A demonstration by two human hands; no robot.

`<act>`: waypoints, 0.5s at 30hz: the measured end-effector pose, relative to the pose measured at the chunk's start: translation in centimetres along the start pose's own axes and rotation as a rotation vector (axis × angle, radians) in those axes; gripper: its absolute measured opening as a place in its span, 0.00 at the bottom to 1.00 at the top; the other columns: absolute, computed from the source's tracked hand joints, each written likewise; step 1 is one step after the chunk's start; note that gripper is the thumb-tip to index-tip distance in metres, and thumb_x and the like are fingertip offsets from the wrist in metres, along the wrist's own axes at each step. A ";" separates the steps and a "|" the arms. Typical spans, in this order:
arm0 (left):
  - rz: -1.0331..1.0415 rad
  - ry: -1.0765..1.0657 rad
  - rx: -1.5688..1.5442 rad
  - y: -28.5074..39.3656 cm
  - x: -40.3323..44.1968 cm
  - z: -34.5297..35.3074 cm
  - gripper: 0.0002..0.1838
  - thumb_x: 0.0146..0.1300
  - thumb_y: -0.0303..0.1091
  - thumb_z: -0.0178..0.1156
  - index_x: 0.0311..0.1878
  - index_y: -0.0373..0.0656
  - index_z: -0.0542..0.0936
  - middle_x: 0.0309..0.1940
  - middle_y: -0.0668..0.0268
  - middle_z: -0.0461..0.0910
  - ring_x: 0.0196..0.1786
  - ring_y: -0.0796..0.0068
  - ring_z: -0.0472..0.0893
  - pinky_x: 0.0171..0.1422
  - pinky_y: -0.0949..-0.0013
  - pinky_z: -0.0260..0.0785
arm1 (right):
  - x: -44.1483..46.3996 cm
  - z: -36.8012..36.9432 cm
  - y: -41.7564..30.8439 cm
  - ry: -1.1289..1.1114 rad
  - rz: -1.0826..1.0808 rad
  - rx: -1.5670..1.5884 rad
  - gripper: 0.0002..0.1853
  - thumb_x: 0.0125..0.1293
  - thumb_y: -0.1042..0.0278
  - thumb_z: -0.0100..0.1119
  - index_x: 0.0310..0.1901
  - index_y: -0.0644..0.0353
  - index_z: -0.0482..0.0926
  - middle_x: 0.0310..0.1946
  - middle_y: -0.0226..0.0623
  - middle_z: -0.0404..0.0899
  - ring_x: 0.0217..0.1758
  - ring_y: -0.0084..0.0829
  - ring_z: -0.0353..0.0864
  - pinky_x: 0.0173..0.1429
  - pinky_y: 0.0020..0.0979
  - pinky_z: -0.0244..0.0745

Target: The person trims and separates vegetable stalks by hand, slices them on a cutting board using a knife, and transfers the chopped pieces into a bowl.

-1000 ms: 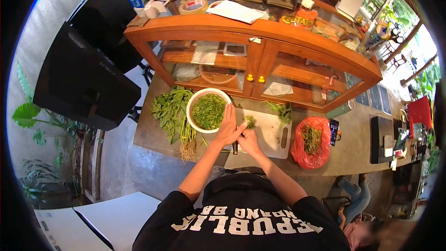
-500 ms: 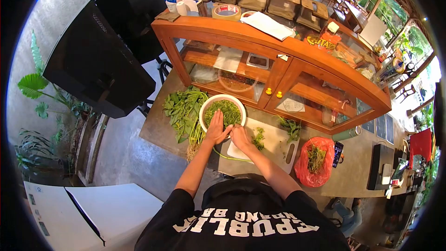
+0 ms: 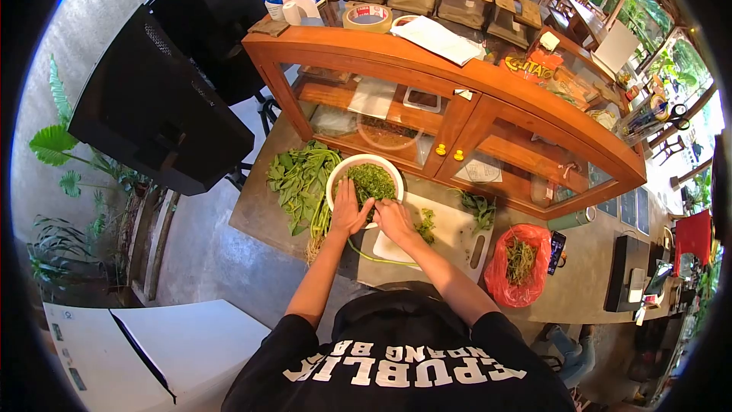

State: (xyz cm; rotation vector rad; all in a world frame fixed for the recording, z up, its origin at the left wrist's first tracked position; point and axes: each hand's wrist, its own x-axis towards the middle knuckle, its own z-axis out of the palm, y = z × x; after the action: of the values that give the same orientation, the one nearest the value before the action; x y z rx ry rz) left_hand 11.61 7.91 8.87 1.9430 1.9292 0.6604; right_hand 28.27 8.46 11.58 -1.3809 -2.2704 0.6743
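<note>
We see the left hand (image 3: 348,210) laid flat over the near left part of the white bowl (image 3: 339,166), fingers together and straight, its thumb reaching toward the right hand (image 3: 393,220). That hand is curled at the bowl's near right rim; we cannot tell whether it grips anything. The bowl, full of chopped greens (image 3: 374,177), stands on the bench (image 3: 259,214) between a rooted leafy bunch (image 3: 301,183) and a white cutting board (image 3: 454,236). On the board we find a small green clump (image 3: 425,226) and, toward its far edge, a leafy sprig (image 3: 479,210). Further right we see a red plastic bag (image 3: 526,294) holding stems, just beside a phone (image 3: 557,252).
</note>
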 end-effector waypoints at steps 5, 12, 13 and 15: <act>0.043 -0.032 -0.034 1.1 0.2 -0.4 0.46 0.69 0.59 0.50 0.75 0.28 0.52 0.78 0.44 0.46 0.80 0.46 0.44 0.82 0.53 0.40 | -0.4 -0.5 1.1 0.135 -0.062 -0.119 0.10 0.59 0.69 0.57 0.40 0.62 0.82 0.36 0.47 0.80 0.41 0.51 0.82 0.43 0.47 0.79; 0.104 -0.023 -0.134 1.4 0.0 0.1 0.43 0.71 0.55 0.49 0.76 0.31 0.51 0.78 0.47 0.46 0.80 0.47 0.45 0.82 0.53 0.41 | -1.1 -1.8 0.6 0.112 0.090 0.010 0.16 0.61 0.67 0.59 0.49 0.62 0.84 0.38 0.47 0.84 0.39 0.46 0.85 0.44 0.44 0.80; 0.133 -0.031 -0.137 1.7 0.0 0.0 0.42 0.71 0.54 0.49 0.77 0.33 0.50 0.78 0.48 0.47 0.80 0.47 0.45 0.82 0.53 0.41 | -0.8 -0.9 1.6 0.134 0.158 0.179 0.17 0.62 0.67 0.59 0.51 0.63 0.83 0.35 0.48 0.84 0.35 0.42 0.85 0.40 0.41 0.79; 0.224 -0.023 -0.179 2.3 -0.1 -0.3 0.40 0.71 0.52 0.49 0.77 0.37 0.52 0.78 0.51 0.48 0.80 0.49 0.46 0.82 0.52 0.41 | -0.5 -0.5 2.6 0.093 0.295 0.424 0.18 0.65 0.66 0.59 0.53 0.66 0.82 0.26 0.43 0.84 0.21 0.28 0.81 0.27 0.32 0.75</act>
State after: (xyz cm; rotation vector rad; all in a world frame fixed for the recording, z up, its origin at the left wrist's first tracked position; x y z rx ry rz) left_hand 13.36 7.76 10.33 2.0582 1.5929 0.8360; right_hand 30.60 9.15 10.44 -1.4998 -1.7332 1.0872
